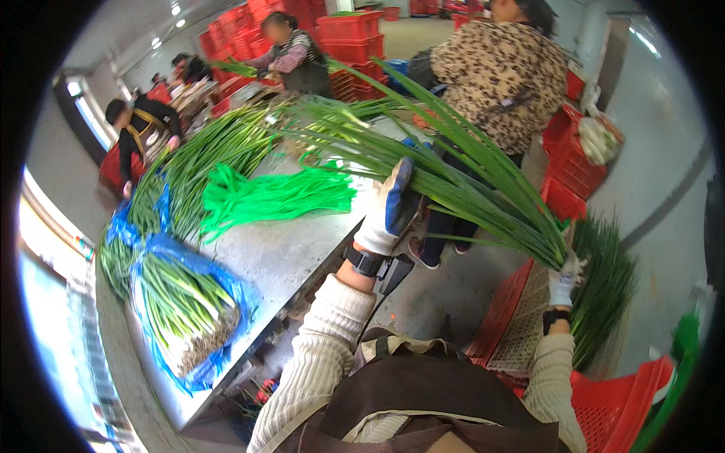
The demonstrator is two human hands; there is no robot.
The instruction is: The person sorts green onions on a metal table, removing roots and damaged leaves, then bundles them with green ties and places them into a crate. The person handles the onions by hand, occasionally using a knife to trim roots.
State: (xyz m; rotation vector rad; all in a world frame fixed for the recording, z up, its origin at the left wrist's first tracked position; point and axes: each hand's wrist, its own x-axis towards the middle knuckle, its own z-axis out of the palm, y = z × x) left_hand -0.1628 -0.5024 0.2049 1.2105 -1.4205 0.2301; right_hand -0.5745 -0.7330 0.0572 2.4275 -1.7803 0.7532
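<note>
My left hand (389,201), in a white glove with a blue coated palm, is around the leafy middle of a bunch of green onions (481,181). The bunch slants over the gap beside the metal table, its leaf tips pointing to the far left. At its lower right end, my right hand (561,289), also gloved, grips the bunch near the base; the roots are mostly hidden. Left of my left hand, a heap of bright green plastic netting (277,192) lies on the metal table (272,249). Nearer me is a rooted bundle of green onions (187,306) on a blue plastic bag (241,291).
More green onions (221,141) are piled along the table's far side. A person in a leopard-print top (504,85) stands close ahead; other people work farther off. Beside my right arm are a plastic crate (518,323), upright green onions (603,283) and a red basket (614,402).
</note>
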